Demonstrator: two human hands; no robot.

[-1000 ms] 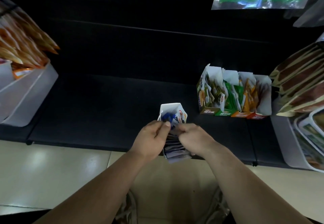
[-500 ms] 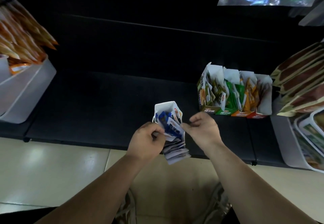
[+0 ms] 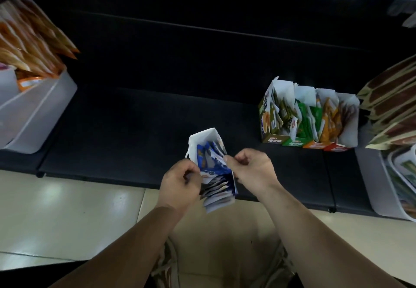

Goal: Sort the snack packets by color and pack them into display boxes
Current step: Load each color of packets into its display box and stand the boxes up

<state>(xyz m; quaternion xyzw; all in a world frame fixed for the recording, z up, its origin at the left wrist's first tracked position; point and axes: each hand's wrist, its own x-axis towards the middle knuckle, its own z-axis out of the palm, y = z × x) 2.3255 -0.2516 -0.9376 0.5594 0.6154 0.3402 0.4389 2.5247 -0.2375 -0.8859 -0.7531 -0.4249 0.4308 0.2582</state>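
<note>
Two bare hands work at a box of blue packets by the edge of a dark shelf.

The left hand (image 3: 180,184) grips the left side of a white cardboard display box (image 3: 208,135), whose near end overhangs the front edge of the black shelf (image 3: 135,130). The right hand (image 3: 252,168) pinches the top edge of the blue snack packets (image 3: 209,161) standing packed inside it. Well apart to the right, four open boxes stand touching in a row: an olive-green box (image 3: 267,116), a bright green box (image 3: 295,144), an orange box (image 3: 315,145) and a red box (image 3: 335,147). A white plastic bin (image 3: 40,116) of orange packets (image 3: 29,46) sits far left, and brown flat packets (image 3: 391,112) lean far right.
</note>
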